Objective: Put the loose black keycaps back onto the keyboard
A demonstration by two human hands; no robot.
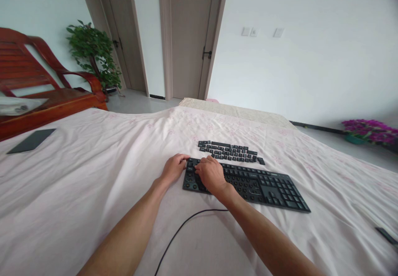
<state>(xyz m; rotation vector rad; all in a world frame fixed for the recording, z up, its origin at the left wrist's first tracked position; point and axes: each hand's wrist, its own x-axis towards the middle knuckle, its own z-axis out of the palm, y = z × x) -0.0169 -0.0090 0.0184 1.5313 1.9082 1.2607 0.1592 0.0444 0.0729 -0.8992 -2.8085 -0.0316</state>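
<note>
A black keyboard (264,185) lies on a pale pink sheet (93,176), with many of its keycaps off and bare sockets showing. The removed keycaps (228,151) lie in neat rows just behind it. My left hand (173,169) rests at the keyboard's left end, fingers curled against its edge. My right hand (210,174) sits on the left part of the keyboard, fingers bent down onto the top-left keys; what they pinch is hidden. The keyboard's black cable (186,224) runs toward me between my forearms.
A dark flat tablet-like slab (31,141) lies at the far left of the sheet. A red wooden bench (40,89) and a potted plant (93,54) stand behind. Another dark object (386,235) pokes in at the right edge. Purple flowers (370,129) sit on the floor.
</note>
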